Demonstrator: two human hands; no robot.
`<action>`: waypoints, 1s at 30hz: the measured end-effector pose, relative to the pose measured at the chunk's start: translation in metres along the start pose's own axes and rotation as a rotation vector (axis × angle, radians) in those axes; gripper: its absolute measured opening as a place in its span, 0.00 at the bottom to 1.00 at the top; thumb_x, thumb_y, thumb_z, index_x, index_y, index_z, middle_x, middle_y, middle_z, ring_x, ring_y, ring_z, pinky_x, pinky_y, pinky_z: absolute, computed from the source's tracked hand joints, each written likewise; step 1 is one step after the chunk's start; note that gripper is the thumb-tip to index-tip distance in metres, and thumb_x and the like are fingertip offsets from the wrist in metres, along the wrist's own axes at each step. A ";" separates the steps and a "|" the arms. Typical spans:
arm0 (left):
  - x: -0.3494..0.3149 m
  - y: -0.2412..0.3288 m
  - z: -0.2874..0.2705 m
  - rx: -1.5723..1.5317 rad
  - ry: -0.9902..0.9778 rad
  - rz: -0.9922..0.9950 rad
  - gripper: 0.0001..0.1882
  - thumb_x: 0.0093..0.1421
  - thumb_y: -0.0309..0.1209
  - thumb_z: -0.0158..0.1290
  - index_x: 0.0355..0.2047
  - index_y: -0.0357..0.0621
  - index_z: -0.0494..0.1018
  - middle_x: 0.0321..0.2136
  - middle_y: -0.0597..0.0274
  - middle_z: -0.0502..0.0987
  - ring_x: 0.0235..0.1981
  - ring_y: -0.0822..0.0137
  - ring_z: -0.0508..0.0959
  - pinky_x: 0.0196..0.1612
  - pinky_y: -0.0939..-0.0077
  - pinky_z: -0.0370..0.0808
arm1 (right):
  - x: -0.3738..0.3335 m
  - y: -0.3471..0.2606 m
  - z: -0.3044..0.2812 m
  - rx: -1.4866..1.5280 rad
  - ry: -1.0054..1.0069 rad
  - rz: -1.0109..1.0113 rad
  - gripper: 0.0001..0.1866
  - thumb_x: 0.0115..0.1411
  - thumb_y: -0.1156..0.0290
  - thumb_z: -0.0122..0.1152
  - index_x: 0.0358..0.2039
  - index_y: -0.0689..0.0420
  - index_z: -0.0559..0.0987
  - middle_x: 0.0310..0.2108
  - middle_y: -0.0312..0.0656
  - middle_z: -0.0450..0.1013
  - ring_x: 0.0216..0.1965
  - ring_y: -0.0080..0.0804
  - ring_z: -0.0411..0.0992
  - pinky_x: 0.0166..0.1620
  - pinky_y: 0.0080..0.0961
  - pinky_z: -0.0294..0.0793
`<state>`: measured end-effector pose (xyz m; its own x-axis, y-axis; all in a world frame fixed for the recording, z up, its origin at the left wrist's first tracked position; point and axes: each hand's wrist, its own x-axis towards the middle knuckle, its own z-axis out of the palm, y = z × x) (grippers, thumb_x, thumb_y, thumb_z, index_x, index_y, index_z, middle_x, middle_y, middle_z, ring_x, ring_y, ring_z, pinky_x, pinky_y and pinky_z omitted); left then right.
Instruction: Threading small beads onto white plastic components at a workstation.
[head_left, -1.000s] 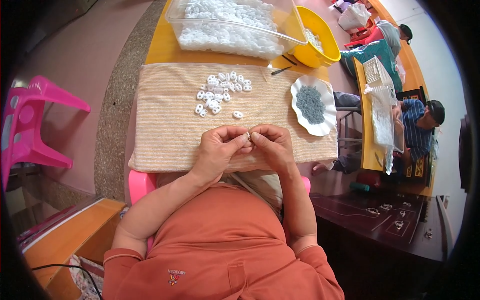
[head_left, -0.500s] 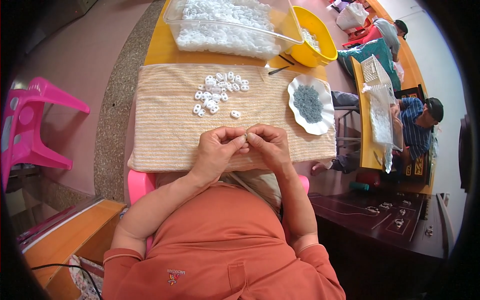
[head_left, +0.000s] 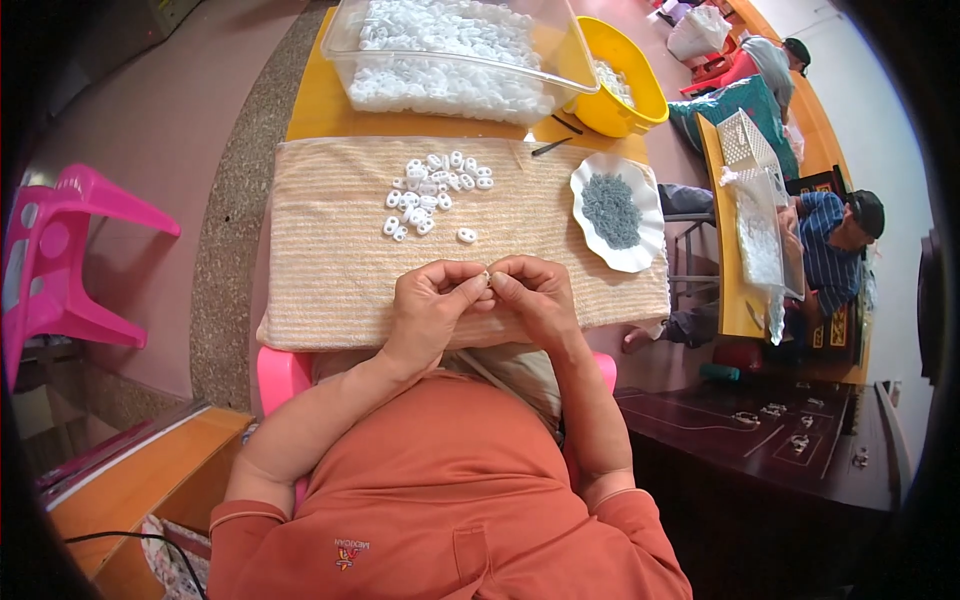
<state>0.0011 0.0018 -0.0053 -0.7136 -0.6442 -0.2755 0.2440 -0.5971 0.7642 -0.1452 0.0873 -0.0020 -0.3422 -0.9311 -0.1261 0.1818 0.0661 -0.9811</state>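
My left hand (head_left: 436, 305) and my right hand (head_left: 537, 297) meet above the near edge of a striped towel (head_left: 330, 240). Thumbs and forefingers of both are pinched together on something tiny and pale, mostly hidden by the fingertips. Beyond them lies a single white oval plastic piece with two holes (head_left: 466, 235). A loose cluster of several such white pieces (head_left: 428, 185) is spread farther off, slightly left. To the right, a white scalloped dish (head_left: 650, 215) holds a heap of small grey-blue parts (head_left: 612, 212).
A clear tub (head_left: 340, 60) full of white pieces and a yellow basin (head_left: 650, 95) stand at the far side. Dark tweezers (head_left: 552, 146) lie near the towel's far edge. A pink stool (head_left: 75, 250) is at left. Another person (head_left: 835, 230) sits at a table on the right.
The whole view has shifted slightly, with the table things a little lower and to the left. Both hands keep their pinch, fingertips still together.
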 end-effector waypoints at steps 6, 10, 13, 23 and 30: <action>0.001 0.000 -0.002 -0.010 -0.007 0.000 0.08 0.60 0.23 0.55 0.39 0.31 0.75 0.32 0.57 0.79 0.30 0.73 0.79 0.37 0.83 0.79 | 0.000 0.001 0.000 -0.086 0.004 -0.025 0.06 0.61 0.74 0.60 0.34 0.65 0.79 0.29 0.35 0.76 0.30 0.17 0.72 0.34 0.14 0.72; 0.002 -0.001 -0.002 0.038 -0.009 0.028 0.08 0.60 0.23 0.55 0.38 0.31 0.75 0.31 0.58 0.79 0.30 0.73 0.79 0.37 0.83 0.79 | 0.000 -0.002 0.000 -0.092 -0.018 -0.028 0.06 0.61 0.74 0.59 0.33 0.65 0.79 0.28 0.35 0.76 0.29 0.17 0.72 0.34 0.14 0.72; 0.002 -0.003 -0.003 0.151 -0.019 0.067 0.07 0.60 0.22 0.55 0.37 0.31 0.75 0.30 0.59 0.79 0.29 0.75 0.79 0.35 0.84 0.78 | -0.001 -0.005 0.000 -0.078 -0.035 0.001 0.06 0.61 0.75 0.58 0.33 0.65 0.78 0.28 0.36 0.76 0.29 0.17 0.72 0.34 0.15 0.72; 0.001 -0.001 -0.004 0.461 -0.048 0.279 0.07 0.60 0.23 0.55 0.37 0.31 0.76 0.29 0.62 0.79 0.29 0.76 0.78 0.33 0.84 0.77 | -0.002 -0.006 -0.002 0.084 -0.083 0.113 0.08 0.63 0.72 0.55 0.34 0.65 0.77 0.28 0.40 0.76 0.28 0.20 0.73 0.33 0.15 0.73; 0.005 0.001 -0.004 0.176 -0.040 0.095 0.07 0.60 0.22 0.55 0.37 0.31 0.75 0.29 0.60 0.79 0.29 0.74 0.79 0.36 0.83 0.77 | 0.000 -0.003 -0.005 -0.006 -0.066 0.018 0.08 0.64 0.74 0.54 0.38 0.67 0.77 0.31 0.41 0.77 0.31 0.22 0.75 0.36 0.18 0.76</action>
<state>0.0001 -0.0042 -0.0084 -0.7191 -0.6722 -0.1764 0.1956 -0.4393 0.8768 -0.1502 0.0886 0.0003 -0.2771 -0.9515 -0.1335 0.1812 0.0847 -0.9798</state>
